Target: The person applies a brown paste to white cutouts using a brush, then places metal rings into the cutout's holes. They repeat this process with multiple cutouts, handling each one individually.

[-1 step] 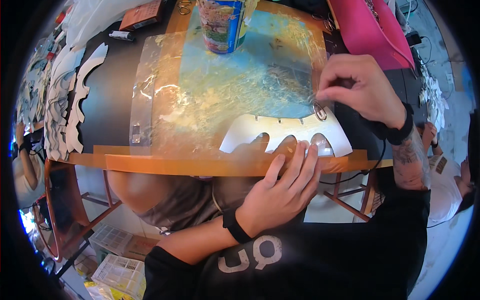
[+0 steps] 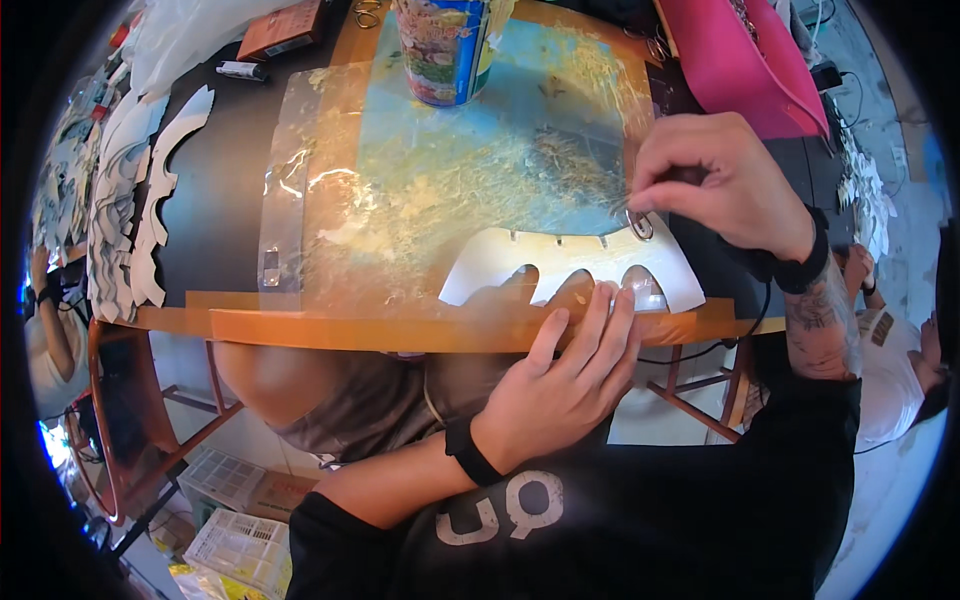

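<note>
A curved white cut-out piece (image 2: 575, 248), stiff like card or thin leather, lies near the table's front edge. Arched notches run along its near side, small slots along its far side. My left hand (image 2: 575, 375) rests with fingers stretched out, their tips on the piece's near edge around the notches. Above the piece's far right corner, my right hand (image 2: 695, 170) pinches thumb and forefinger together. A small shiny metal loop (image 2: 642, 228) shows at those fingertips, against the white surface. Its upper end is partly hidden by the fingers.
A glue-smeared sheet (image 2: 420, 200) covers the table's middle. At the back stands a printed tin (image 2: 440, 55); a pink bag (image 2: 740, 70) lies back right. Stacked white cut-outs (image 2: 115, 210), a marker (image 2: 242, 71) and a brown box (image 2: 283, 30) are at left.
My right hand has come down slightly, its fingertips closer to the metal loop. My left hand and the white piece have stayed where they were.
</note>
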### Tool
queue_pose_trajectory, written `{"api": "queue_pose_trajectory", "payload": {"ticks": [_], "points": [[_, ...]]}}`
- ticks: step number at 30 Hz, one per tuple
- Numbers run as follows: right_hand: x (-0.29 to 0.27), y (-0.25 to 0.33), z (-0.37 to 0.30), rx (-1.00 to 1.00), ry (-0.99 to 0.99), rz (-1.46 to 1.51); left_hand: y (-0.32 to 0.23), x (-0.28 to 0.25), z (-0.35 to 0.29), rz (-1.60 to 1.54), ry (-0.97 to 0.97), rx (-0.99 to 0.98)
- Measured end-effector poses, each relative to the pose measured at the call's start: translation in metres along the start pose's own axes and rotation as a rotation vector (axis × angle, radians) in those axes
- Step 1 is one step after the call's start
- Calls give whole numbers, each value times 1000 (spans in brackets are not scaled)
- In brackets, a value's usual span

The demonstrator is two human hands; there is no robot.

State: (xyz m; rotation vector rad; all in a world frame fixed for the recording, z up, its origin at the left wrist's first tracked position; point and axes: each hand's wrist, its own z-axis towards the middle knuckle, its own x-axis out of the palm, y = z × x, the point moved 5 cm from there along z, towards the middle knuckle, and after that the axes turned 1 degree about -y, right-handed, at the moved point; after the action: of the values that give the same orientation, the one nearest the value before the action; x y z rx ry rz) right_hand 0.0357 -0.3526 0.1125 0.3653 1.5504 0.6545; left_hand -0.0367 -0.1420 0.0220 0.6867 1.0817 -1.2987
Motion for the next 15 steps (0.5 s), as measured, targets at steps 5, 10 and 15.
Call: {"api": "queue_pose_trajectory", "payload": {"ticks": [5,10,15], "points": [[23,14,4,-55,277,-72,-1,0,-5,-7,-53,17],[30,9,9,-116,317,-235,-1,1,-6,-10,-49,15],[30,13,3,-205,220,-258,-1,3,-7,-25,-46,8]]}}
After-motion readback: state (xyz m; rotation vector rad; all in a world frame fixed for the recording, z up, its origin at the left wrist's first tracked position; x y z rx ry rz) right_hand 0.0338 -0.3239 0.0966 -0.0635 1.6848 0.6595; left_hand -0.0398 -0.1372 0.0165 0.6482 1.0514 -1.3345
